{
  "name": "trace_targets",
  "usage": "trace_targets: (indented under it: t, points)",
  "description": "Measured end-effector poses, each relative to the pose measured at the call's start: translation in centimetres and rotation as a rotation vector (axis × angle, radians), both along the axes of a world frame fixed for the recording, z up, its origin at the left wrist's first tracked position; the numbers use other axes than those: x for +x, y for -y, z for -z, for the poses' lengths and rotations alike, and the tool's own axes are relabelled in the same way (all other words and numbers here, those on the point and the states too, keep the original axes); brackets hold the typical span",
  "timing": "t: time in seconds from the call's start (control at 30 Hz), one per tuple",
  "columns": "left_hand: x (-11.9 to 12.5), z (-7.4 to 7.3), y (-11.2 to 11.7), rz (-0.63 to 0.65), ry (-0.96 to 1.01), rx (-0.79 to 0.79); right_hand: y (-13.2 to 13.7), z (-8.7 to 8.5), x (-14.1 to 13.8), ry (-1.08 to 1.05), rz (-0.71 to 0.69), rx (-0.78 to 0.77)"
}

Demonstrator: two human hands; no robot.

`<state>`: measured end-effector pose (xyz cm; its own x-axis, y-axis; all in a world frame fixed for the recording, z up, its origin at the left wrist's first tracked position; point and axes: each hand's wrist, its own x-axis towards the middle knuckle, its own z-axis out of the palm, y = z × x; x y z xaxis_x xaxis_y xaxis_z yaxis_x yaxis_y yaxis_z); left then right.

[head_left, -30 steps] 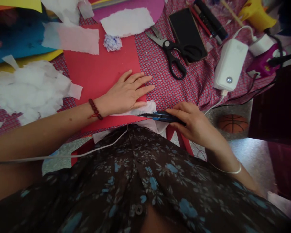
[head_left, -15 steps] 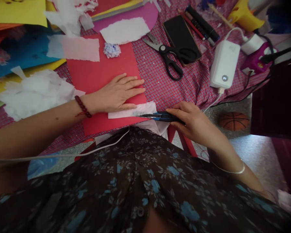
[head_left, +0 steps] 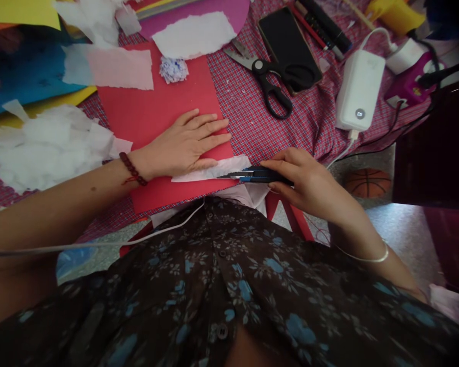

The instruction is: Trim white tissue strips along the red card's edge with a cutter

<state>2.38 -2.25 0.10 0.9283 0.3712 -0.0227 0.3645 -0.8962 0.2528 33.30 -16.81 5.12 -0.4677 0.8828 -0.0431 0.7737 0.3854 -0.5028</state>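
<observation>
My left hand (head_left: pixel 183 143) lies flat with fingers stretched out on a red sheet of paper (head_left: pixel 156 107), pressing it down beside a white strip of tissue paper (head_left: pixel 210 171). My right hand (head_left: pixel 306 181) is closed around a blue and black utility knife (head_left: pixel 252 176). The knife's blade points left and rests on the white strip at the red sheet's near right corner. A red bead bracelet is on my left wrist, a thin bangle on my right.
Black scissors (head_left: pixel 270 84), a black phone (head_left: pixel 288 48), pens (head_left: pixel 321 23) and a white power bank (head_left: pixel 359 92) lie on the checked cloth (head_left: pixel 260 132). Torn white tissue (head_left: pixel 46 148) and coloured sheets (head_left: pixel 30 76) fill the left. A basketball (head_left: pixel 367 182) sits on the floor.
My left hand drew back slightly along the red sheet. The knife and my right hand have crept a little further onto the white strip.
</observation>
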Motion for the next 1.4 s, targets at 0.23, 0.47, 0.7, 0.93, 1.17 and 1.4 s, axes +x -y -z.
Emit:
trace_targets:
  t: [0.23,0.47,0.7,0.93,1.17,1.4]
  points:
    - [0.1,0.0,0.1,-0.027,0.077,-0.071,0.5,-2.3,-0.6,0.074,-0.039,0.011]
    - [0.2,-0.1,0.2,-0.042,0.061,-0.097,3.0,-1.5,-1.7,0.045,0.027,0.043]
    - [0.6,-1.7,0.2,-0.067,0.085,-0.147,3.8,1.3,-0.9,-0.059,0.104,0.107]
    - [4.9,-6.2,3.2,-0.061,-0.119,-0.171,3.8,1.6,-0.9,-0.088,0.108,0.130]
    - [7.2,-6.8,3.3,-0.122,-0.252,-0.040,3.6,1.8,-0.8,-0.063,0.068,0.171]
    - [8.3,-6.0,3.7,-0.213,-0.334,-0.065,3.4,1.9,-0.7,-0.069,0.056,0.147]
